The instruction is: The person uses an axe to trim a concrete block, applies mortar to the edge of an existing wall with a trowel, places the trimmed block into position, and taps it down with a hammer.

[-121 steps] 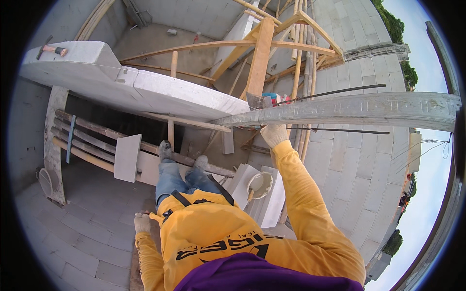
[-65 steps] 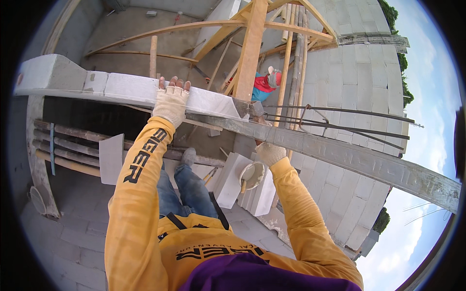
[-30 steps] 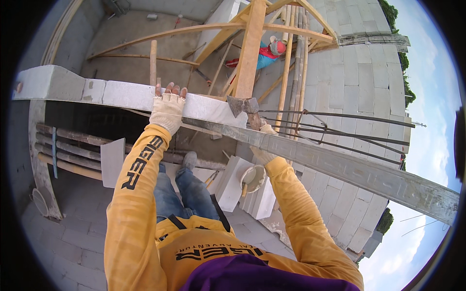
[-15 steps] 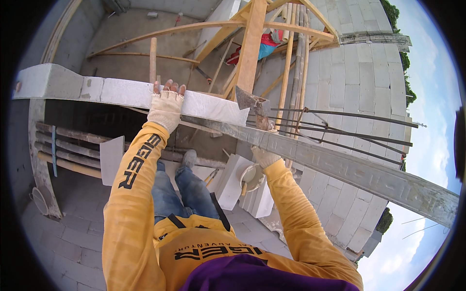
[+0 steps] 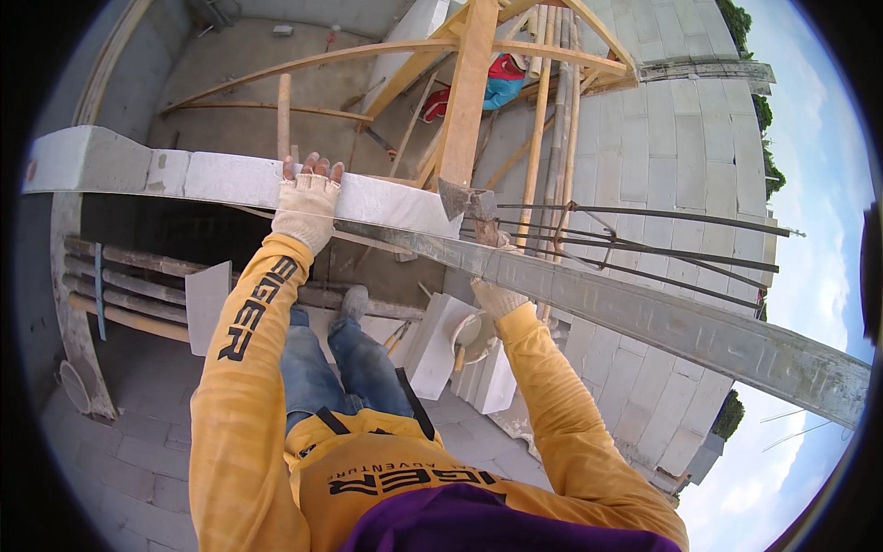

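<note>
My left hand (image 5: 307,202), in a pale fingerless glove, lies across a white block (image 5: 382,198) on a narrow wall top. Its bare fingers are spread and reach the block's far edge. Gripped in my right hand (image 5: 499,298), also gloved, is a hatchet (image 5: 470,200) with a dark metal head, its blade at or just above the block's right end; I cannot tell whether they touch. A long grey metal straightedge (image 5: 644,313) slants across in front of the right fingers and hides most of the handle. A thin string passes along the block's near side.
Steel bars (image 5: 644,247) stick out to the right beyond the block. Wooden braces (image 5: 471,101) and upright poles stand ahead. Below me are a bucket (image 5: 472,336) of mortar, white blocks (image 5: 435,348) and stacked poles (image 5: 138,276). Someone in red and blue (image 5: 504,81) is partly hidden behind the timber.
My view has shifted slightly. The hatchet head has come down a little toward the block's right end. My left hand stays in place on the block.
</note>
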{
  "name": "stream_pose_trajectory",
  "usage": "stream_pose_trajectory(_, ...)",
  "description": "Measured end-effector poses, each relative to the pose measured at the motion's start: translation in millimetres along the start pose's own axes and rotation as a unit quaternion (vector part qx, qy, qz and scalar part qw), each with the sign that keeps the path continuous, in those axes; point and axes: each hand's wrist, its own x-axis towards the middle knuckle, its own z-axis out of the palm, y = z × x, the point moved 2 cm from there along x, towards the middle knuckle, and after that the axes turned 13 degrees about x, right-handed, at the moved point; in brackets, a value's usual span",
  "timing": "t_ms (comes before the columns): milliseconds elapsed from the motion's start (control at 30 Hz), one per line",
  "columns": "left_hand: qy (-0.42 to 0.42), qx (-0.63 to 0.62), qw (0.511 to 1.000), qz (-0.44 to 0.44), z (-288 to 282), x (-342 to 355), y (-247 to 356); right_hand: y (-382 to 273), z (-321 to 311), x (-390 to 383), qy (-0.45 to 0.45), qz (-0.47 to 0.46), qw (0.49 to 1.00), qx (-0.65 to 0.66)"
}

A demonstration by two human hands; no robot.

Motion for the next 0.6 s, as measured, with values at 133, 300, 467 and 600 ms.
stream_pose_trajectory(133, 0.014, -0.008, 1.0, -0.005, 3.4, -1.8, -1.7, -6.4, 1.1, -6.8, -0.002, -0.166, 0.948, -0.27)
stream_pose_trajectory(300, 0.014, -0.001, 1.0, -0.006, 6.0, -1.1, -0.3, -19.0, -3.4, -2.1, -0.013, -0.06, 0.988, -0.142)
stream_pose_trajectory(467, 0.022, -0.027, 0.999, -0.003, -4.2, -2.2, -3.3, -16.4, 1.1, -7.1, -0.027, -0.124, 0.956, -0.263)
stream_pose_trajectory(600, -0.013, -0.007, 1.0, 0.0, -5.4, -2.8, -2.1, -10.1, -0.6, -11.0, -0.033, -0.126, 0.962, -0.24)
